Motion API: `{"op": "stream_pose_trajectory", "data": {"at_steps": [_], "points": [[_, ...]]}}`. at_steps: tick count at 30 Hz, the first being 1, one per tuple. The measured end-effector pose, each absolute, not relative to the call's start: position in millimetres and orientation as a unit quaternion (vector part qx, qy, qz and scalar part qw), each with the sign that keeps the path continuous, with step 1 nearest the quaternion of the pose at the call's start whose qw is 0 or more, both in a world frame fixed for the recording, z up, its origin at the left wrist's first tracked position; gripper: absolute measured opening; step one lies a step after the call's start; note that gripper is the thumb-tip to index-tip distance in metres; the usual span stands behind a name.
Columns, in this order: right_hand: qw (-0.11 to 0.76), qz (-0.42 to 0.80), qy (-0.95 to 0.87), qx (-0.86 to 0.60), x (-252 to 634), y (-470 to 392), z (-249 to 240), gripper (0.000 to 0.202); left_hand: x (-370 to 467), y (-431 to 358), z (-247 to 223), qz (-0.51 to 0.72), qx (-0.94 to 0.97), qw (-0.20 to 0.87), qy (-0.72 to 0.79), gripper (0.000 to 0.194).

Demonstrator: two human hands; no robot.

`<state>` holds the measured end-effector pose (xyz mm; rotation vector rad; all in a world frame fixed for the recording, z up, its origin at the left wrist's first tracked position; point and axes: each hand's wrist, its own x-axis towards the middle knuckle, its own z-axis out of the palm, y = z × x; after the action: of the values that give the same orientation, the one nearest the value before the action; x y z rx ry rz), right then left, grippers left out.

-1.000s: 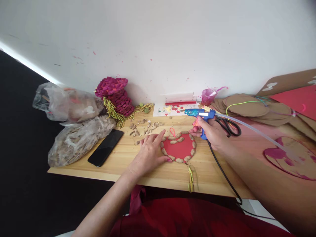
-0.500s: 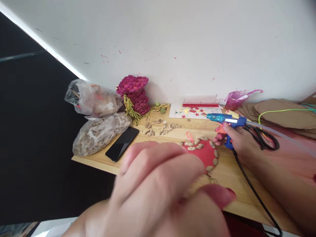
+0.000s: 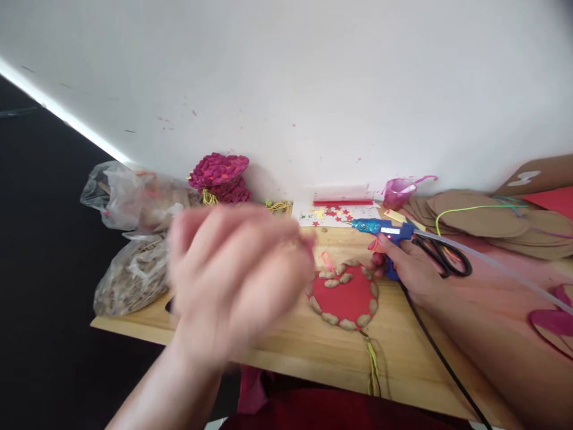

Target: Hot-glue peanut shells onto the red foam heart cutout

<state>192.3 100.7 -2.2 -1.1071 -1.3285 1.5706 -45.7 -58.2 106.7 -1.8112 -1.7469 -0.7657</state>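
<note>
My right hand point(image 3: 409, 266) is wrapped round a blue glue gun point(image 3: 380, 230), its nozzle pointing left over the table. Blurred by motion, my left hand point(image 3: 237, 278) is raised above the table with its fingers curled in; something small and brown may show near the fingertips, too smeared to make out. Between the hands lies a red disc point(image 3: 342, 298) edged with peanut shells, with a few more shells near its top. A pink loop point(image 3: 327, 260) is at its top and a yellow-green tassel point(image 3: 373, 367) hangs at its bottom.
Plastic bags point(image 3: 132, 278) stand at the left, beside a stack of magenta pieces point(image 3: 221, 173). Star cutouts lie on white paper point(image 3: 299, 215) at the back. Black-handled scissors point(image 3: 461, 263), a pink cup point(image 3: 398, 191) and cardboard discs point(image 3: 474, 215) are at the right.
My left hand has pulled back from close to the camera and moved left and up, uncovering the red disc. The view has shifted right. My right hand still holds the glue gun.
</note>
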Motion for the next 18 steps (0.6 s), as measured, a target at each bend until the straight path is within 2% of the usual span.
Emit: {"op": "stream_pose_trajectory", "data": {"at_steps": [2, 5, 7, 12, 18], "points": [[0.388, 0.629, -0.522, -0.426, 192.8, 101.9, -5.0, 0.041, -56.3, -41.5, 111.7, -0.279, -0.626, 0.255, -0.682, 0.025], [0.386, 0.637, -0.522, -0.415, 193.1, 102.7, -7.2, 0.042, -87.9, -11.9, 88.0, -0.192, -0.599, 0.144, -0.764, 0.037], [0.386, 0.638, -0.522, -0.413, 192.9, 102.8, -7.2, 0.043, -109.5, 1.5, 64.0, -0.186, -0.568, 0.070, -0.798, 0.045], [0.386, 0.631, -0.521, -0.427, 191.9, 103.6, -7.3, 0.045, -141.1, 7.7, 21.8, -0.197, -0.605, 0.009, -0.771, 0.030], [0.383, 0.604, -0.539, -0.444, 191.7, 103.8, -9.0, 0.041, -152.9, 13.5, 9.2, -0.186, -0.639, -0.013, -0.746, 0.014]]}}
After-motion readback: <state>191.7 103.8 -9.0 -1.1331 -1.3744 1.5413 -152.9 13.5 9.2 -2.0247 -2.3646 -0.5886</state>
